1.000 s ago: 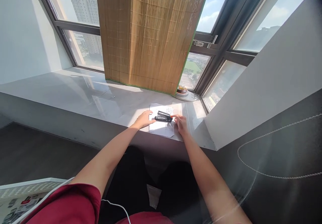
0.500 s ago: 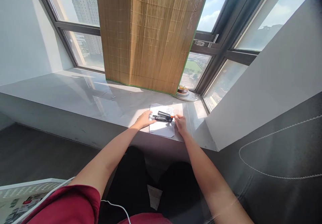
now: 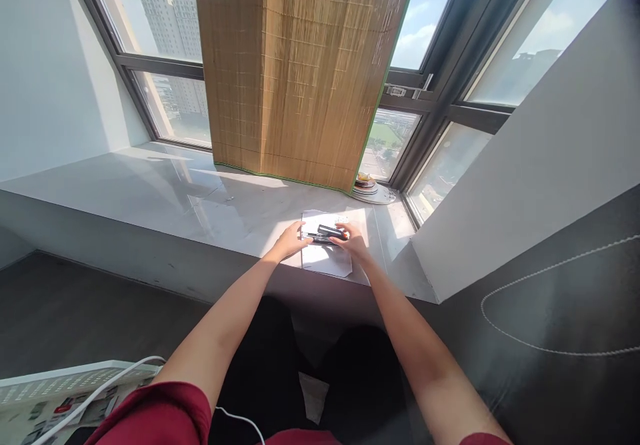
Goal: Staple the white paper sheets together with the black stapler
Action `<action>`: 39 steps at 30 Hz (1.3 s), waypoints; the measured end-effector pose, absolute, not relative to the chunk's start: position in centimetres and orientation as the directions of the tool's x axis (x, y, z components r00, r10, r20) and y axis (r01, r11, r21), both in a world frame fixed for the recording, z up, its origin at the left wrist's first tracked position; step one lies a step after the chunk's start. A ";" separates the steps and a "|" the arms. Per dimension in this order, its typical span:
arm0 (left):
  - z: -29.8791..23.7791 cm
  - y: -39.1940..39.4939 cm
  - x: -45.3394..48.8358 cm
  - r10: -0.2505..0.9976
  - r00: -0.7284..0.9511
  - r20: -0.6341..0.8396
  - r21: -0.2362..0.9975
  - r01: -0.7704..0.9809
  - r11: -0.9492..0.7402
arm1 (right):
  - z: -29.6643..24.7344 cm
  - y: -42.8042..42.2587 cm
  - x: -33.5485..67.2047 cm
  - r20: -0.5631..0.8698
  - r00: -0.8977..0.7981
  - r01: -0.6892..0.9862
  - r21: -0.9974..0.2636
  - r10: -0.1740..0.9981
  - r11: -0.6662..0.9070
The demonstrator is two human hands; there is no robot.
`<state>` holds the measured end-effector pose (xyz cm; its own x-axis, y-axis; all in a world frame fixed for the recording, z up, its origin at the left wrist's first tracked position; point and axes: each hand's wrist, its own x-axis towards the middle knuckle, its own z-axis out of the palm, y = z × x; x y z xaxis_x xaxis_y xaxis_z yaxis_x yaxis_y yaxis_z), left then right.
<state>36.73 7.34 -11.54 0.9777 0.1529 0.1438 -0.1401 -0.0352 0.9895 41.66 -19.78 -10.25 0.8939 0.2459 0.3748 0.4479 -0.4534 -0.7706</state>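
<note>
A black stapler (image 3: 330,232) lies above several white sheets of paper (image 3: 326,264) on the window sill, its upper arm raised from its base. My left hand (image 3: 290,241) grips the stapler's left end between thumb and fingers. At the right end, my right hand (image 3: 355,242) has its thumb and fingers closed around the stapler. A small orange spot shows near the right fingertips; what it belongs to is hard to make out.
A bamboo mat (image 3: 305,78) with green edging stands against the window behind the papers. Stacked plates or discs (image 3: 373,192) sit in the right corner of the sill (image 3: 240,215). A white perforated basket (image 3: 60,382) is at lower left, and a white cord (image 3: 550,352) hangs at right.
My right hand has shifted from the tip of the stapler's right end to a grip around that end. My left hand keeps its hold. The view has tilted slightly.
</note>
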 end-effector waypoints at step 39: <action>-10.5 11.1 36.9 0.229 0.959 -0.169 0.557 -0.098 0.825 | -10.9 -15.5 37.6 0.330 0.930 0.169 -0.771 -0.159 -0.614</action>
<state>36.91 11.07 -10.47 0.9587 0.2285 -0.1693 -0.0983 0.8249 0.5567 37.65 -15.53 -10.89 0.9305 -0.1586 0.3302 0.1689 -0.6142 -0.7709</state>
